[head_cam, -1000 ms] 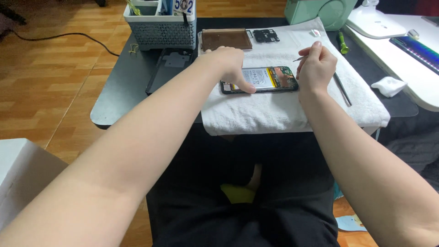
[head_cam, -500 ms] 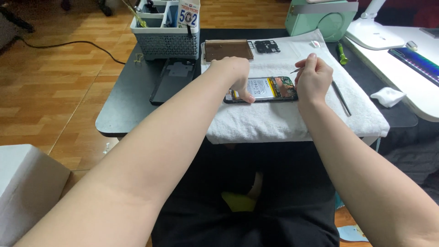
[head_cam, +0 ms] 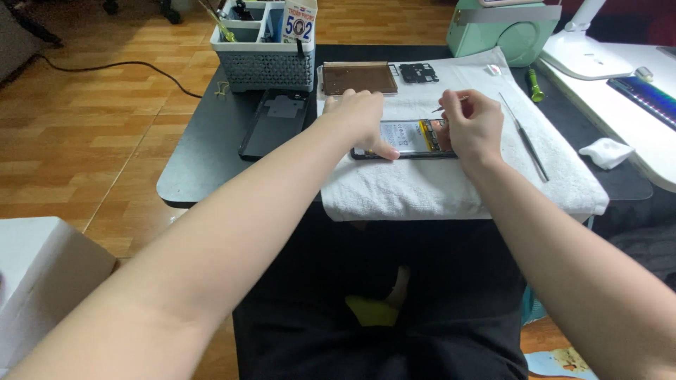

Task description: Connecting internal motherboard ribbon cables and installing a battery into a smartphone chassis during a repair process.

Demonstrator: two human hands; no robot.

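Left hand (head_cam: 360, 121) presses flat, fingers spread, on the opened phone (head_cam: 405, 138), pinning it to the white towel (head_cam: 451, 186) between both hands. Right hand (head_cam: 473, 127) is pinched shut around thin tweezers (head_cam: 442, 107) over the phone's right end. Looks light, rigid, delicate inside; best held by its edges.

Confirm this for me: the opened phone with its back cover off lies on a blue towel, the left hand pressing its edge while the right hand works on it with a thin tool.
Not quite. In the head view the folded towel is white, not blue. The rest holds: the opened phone with its back cover off lies on it, the left hand presses its edge, and the right hand works on it with a thin tool.
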